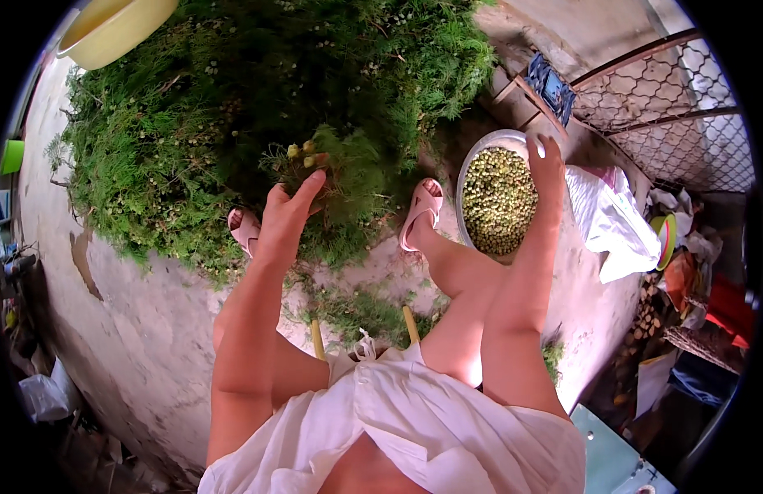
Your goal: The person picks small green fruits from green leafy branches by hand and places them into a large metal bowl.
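My left hand (293, 210) is closed around a leafy green sprig (348, 169). Several round yellow-green seed cones (301, 152) show just beyond its fingertips. Over the right rim of a pale basin (462, 193) hangs my right hand (547, 165), its fingers apart and nothing visible in them. Small round green and brownish seed cones (501, 202) fill much of that basin. A large heap of feathery green branches (176, 140) spreads in front of me, dotted with similar cones.
A yellow basin (122, 33) sits at the far left of the heap. Right of the cone basin lie a white sack (616, 218) and assorted clutter, with a wire mesh panel (661, 115) behind. My feet in pink sandals (423, 210) flank the near branches. A light-blue surface (616, 457) is at lower right.
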Motion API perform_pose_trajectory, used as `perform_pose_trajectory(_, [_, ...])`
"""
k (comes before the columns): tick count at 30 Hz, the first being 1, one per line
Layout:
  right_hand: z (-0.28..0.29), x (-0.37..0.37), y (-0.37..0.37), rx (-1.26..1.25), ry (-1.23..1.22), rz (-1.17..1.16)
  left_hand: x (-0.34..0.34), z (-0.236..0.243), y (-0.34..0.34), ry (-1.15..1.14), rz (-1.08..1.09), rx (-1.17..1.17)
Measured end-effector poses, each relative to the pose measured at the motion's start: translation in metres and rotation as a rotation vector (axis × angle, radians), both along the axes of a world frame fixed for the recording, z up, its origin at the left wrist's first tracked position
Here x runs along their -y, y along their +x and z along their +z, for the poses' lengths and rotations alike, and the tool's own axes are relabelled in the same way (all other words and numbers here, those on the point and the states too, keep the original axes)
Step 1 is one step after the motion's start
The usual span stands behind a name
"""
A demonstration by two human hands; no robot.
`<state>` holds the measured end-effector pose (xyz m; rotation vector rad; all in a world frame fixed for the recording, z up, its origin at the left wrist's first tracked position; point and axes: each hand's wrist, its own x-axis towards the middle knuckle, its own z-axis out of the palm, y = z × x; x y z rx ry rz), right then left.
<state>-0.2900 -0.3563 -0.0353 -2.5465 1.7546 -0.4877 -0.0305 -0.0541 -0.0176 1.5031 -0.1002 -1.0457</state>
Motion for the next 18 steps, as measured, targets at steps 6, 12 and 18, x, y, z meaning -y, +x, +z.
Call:
perform_pose_trajectory(6, [0.004, -0.004, 0.018, 0.298, -0.087, 0.012, -0.003, -0.017, 0.001, 0.092, -0.100, 0.063])
perform_pose_trajectory(12, [0.025, -0.098, 0.114, 0.829, 0.522, 0.335, 0.014, 0.004, -0.006, -0.081, -0.024, 0.168])
perform_pose_trajectory(18, [0.034, -0.171, 0.153, 0.867, 0.420, 0.737, 0.015, -0.001, -0.003, -0.183, 0.004, 0.125])
